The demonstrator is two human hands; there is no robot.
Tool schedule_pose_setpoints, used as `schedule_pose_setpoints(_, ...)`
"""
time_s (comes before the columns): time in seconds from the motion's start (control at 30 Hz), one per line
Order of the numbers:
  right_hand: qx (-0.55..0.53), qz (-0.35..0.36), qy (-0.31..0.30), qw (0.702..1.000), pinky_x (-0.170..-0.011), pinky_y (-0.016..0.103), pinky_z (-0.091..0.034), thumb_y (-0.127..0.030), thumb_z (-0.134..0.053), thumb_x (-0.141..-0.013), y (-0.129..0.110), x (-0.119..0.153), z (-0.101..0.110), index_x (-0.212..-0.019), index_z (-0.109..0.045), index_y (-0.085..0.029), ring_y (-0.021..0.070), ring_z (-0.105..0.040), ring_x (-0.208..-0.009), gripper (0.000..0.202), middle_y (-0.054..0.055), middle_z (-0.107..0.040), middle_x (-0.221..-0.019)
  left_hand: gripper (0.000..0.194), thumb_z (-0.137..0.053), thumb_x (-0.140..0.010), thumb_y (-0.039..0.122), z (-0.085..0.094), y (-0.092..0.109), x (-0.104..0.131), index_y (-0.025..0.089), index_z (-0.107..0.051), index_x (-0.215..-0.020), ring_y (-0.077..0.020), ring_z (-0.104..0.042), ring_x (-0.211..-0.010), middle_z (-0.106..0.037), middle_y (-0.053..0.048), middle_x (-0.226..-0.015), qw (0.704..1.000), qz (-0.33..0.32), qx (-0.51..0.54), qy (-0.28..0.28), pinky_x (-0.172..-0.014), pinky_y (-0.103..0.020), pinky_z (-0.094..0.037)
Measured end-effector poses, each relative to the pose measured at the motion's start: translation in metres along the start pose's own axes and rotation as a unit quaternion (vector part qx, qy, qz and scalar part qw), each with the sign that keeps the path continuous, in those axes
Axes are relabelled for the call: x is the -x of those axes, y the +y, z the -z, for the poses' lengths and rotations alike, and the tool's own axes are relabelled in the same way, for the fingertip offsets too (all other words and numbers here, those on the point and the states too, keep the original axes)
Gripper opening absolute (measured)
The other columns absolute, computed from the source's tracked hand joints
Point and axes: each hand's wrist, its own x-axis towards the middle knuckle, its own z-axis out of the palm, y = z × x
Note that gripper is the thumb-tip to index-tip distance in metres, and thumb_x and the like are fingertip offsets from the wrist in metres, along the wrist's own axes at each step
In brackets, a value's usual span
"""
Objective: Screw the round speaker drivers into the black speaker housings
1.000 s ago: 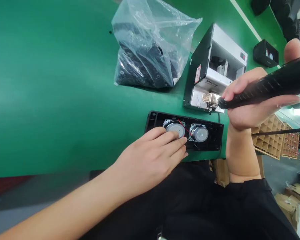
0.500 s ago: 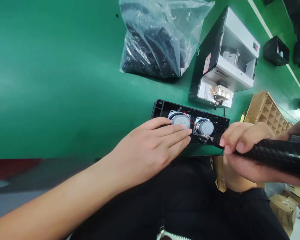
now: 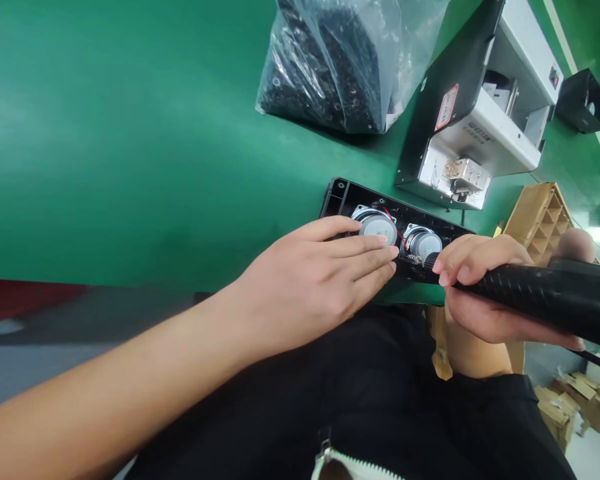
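My left hand [image 3: 325,280] lies flat with its fingers stretched out over a black plastic speaker panel [image 3: 345,193], fingertips on the left round speaker [image 3: 379,229]. A second speaker [image 3: 426,244] sits to its right, and a thin red wire [image 3: 391,215] runs between the two. Wrapped in my right hand [image 3: 473,280] is a black electric screwdriver [image 3: 525,290], held nearly level. Its tip points left at the panel beside the right speaker's lower edge. Whether the bit sits on a screw I cannot tell. My fingers hide part of the panel's lower edge.
Beyond the panel stands a silver and black screw feeder [image 3: 505,127] on the green table [image 3: 130,133]. A clear plastic bag [image 3: 340,73] of black parts lies left of it. At right are a divided cardboard box [image 3: 530,210] and a black box [image 3: 581,103].
The view has shifted, so the table things appear further right and higher. The screwdriver tip has moved slightly closer to the right speaker. My left hand stays on the panel.
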Motion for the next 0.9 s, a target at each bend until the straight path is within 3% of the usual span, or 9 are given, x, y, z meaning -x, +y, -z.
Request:
schedule_pose_setpoints(0.27,0.007,0.020,-0.002,1.000,-0.049,0.037,-0.063,-0.099,-0.052,-0.106,0.002,0.000,0.003,-0.097,-0.079,-0.027,0.0174,-0.063,-0.051,0.077,-0.005,-0.058,-0.072,0.031,-0.057,-0.123,0.017,0.002,0.001,-0.006,0.026,-0.087,-0.130,-0.0196,-0.090,-0.129,-0.095,0.000,-0.140,1.000,0.006,0.007,0.022,-0.141,-0.039,-0.057)
schedule_pose_setpoints(0.47,0.021,0.041,0.001,0.999,-0.046,0.036,-0.060,-0.095,-0.054,-0.108,0.003,-0.001,0.000,-0.103,-0.081,-0.030,0.0160,-0.058,-0.048,0.071,-0.005,-0.055,-0.071,0.030,-0.061,-0.123,0.020,0.014,0.000,-0.012,0.027,-0.090,-0.129,-0.0188,-0.089,-0.134,-0.093,0.001,-0.147,0.999,-0.008,0.002,-0.033,-0.142,-0.035,-0.056)
schedule_pose_setpoints(0.6,-0.003,0.012,0.003,1.000,-0.048,0.037,-0.062,-0.095,-0.052,-0.109,-0.001,-0.001,0.000,-0.095,-0.081,-0.027,0.0169,-0.061,-0.049,0.075,-0.004,-0.057,-0.070,0.037,-0.054,-0.125,0.022,0.004,0.002,-0.003,0.031,-0.089,-0.133,-0.0193,-0.090,-0.131,-0.092,0.004,-0.149,1.000,0.024,0.010,-0.013,-0.144,-0.041,-0.056)
schedule_pose_setpoints(0.7,-0.001,-0.002,0.007,1.000,-0.048,0.037,-0.062,-0.095,-0.048,-0.110,-0.003,-0.001,0.001,-0.089,-0.079,-0.026,0.0177,-0.061,-0.049,0.079,-0.003,-0.055,-0.068,0.037,-0.058,-0.122,0.021,-0.003,0.003,0.002,0.034,-0.089,-0.138,-0.0226,-0.092,-0.127,-0.094,0.001,-0.146,0.999,0.028,0.014,-0.043,-0.138,-0.045,-0.063)
schedule_pose_setpoints(0.9,-0.001,-0.001,0.008,1.000,-0.049,0.036,-0.063,-0.094,-0.054,-0.109,-0.003,-0.002,-0.002,-0.090,-0.078,-0.026,0.0160,-0.059,-0.049,0.074,-0.003,-0.056,-0.070,0.035,-0.065,-0.116,0.018,-0.003,0.003,0.002,0.031,-0.088,-0.137,-0.0249,-0.088,-0.139,-0.093,-0.001,-0.149,0.999,0.025,0.019,-0.031,-0.142,-0.044,-0.058)
